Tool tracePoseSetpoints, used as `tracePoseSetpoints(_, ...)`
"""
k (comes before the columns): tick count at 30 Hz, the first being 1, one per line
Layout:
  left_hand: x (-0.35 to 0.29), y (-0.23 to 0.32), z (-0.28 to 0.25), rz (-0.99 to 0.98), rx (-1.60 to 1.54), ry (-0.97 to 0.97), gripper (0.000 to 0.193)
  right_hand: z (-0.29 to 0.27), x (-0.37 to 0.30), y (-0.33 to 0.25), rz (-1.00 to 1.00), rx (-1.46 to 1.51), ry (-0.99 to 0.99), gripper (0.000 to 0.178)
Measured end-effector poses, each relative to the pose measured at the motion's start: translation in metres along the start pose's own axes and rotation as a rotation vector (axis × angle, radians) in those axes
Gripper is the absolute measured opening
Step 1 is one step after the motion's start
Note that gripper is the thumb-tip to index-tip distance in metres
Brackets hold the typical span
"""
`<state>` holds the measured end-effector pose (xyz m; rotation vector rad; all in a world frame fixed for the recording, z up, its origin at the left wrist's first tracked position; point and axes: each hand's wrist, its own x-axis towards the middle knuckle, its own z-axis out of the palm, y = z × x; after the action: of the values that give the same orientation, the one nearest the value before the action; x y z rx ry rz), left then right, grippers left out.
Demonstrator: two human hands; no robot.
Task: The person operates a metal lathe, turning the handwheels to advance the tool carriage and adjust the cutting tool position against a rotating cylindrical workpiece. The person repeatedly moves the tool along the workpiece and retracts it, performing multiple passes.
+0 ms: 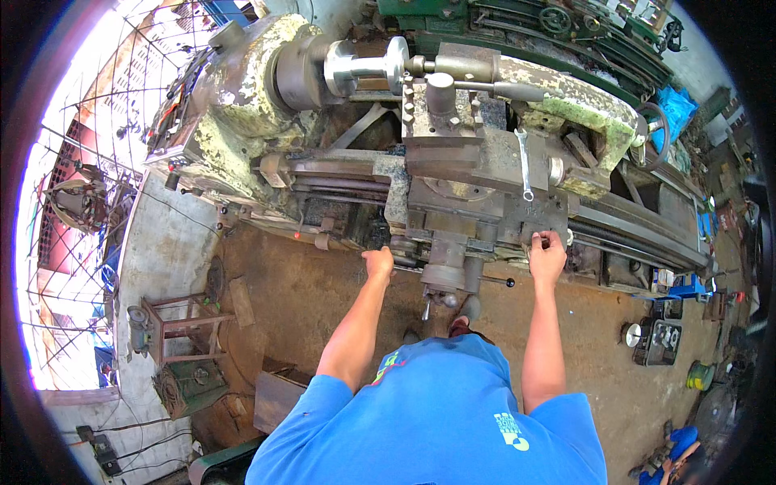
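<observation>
A large lathe fills the space in front of me. My left hand is closed at the front of the lathe carriage, at its left side; what it grips is hidden. On the carriage's right front edge, my right hand rests with curled fingers, and I cannot make out what they hold. Between my hands sits a cross-slide handle with a ball end. A shiny flanged metal workpiece is mounted between the chuck and the tailstock. A wrench lies on the carriage, above my right hand.
A black-knobbed lever sticks out to the right of the cross-slide handle. Behind stands a green machine. A wooden stool frame is at the left, and a black crate sits on the floor at the right.
</observation>
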<state>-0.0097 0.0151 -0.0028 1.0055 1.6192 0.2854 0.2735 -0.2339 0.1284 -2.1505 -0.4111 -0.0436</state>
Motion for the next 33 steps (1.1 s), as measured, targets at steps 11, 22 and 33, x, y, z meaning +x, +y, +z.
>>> tracePoseSetpoints(11, -0.008, 0.002, -0.001, 0.04, 0.006, 0.091, 0.067, -0.003, -0.002, -0.003, 0.025, 0.0, 0.013, 0.018)
tracePoseSetpoints(22, -0.017, 0.003, 0.003, 0.051, 0.028, 0.067, 0.063, -0.001, -0.001, 0.0, 0.042, -0.008, 0.027, 0.017)
tracePoseSetpoints(33, -0.009, 0.0, -0.002, 0.105, 0.049, 0.068, 0.074, -0.001, -0.001, 0.001, 0.041, -0.028, 0.019, 0.017)
